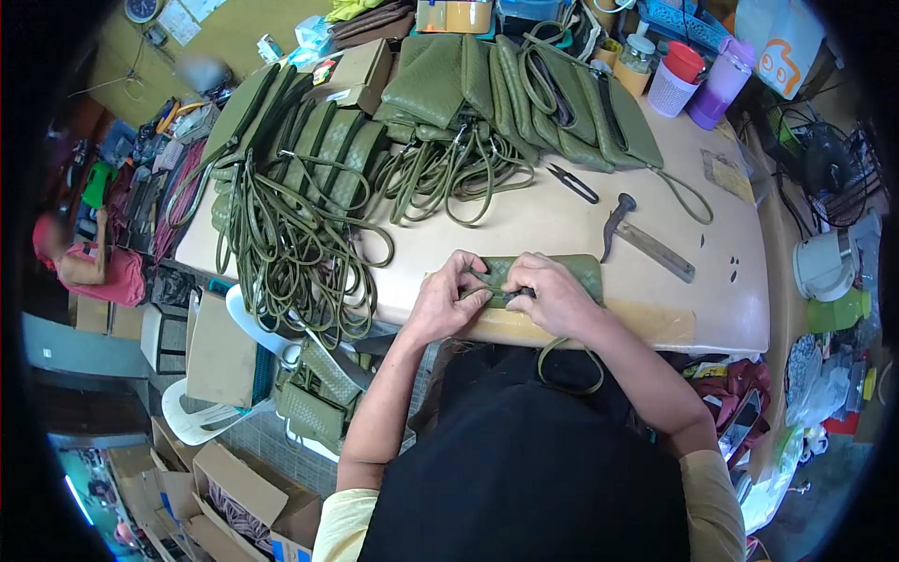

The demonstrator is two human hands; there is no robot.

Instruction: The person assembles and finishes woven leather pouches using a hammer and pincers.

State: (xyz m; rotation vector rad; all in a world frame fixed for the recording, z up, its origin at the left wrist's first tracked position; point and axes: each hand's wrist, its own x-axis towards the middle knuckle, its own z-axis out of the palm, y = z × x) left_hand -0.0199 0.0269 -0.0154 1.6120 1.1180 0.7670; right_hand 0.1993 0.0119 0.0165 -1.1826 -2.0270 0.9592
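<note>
Head view, cut off all round by a dark rim. Partly hidden under both hands: the left end and near edge of a flat green pouch [584, 273], lying at the near side of the pale table [562, 225]. Pinching a thin green strap between thumb and fingertips of the left hand [448, 298], exact hold hard to make out. Gripping a small dark piece [521, 292] between thumb and curled fingers of the right hand [551, 292], too covered to name. Below the right hand, a green loop [600, 377] hanging over the dark apron [534, 468], upper end lost behind the wrist.

Olive colour on the pouch, with a faint pattern of small squares and a soft sheen. Same green on the bags [426, 80] piled beyond both hands, overlapping and half covered, and on the tangled straps [272, 234] left of the left hand. Beyond the right hand, dark snips [573, 184] and a hammer [660, 253] with a wooden handle.

Far beyond the right hand, a red cup [685, 62] set in a white perforated cup [669, 94], near a purple bottle [721, 89] and a lidded jar [637, 53], contents unclear. Well left of the left hand and nearer the body, an open carton [242, 480] with purplish cords [234, 517] inside, among other cartons partly cut off.
</note>
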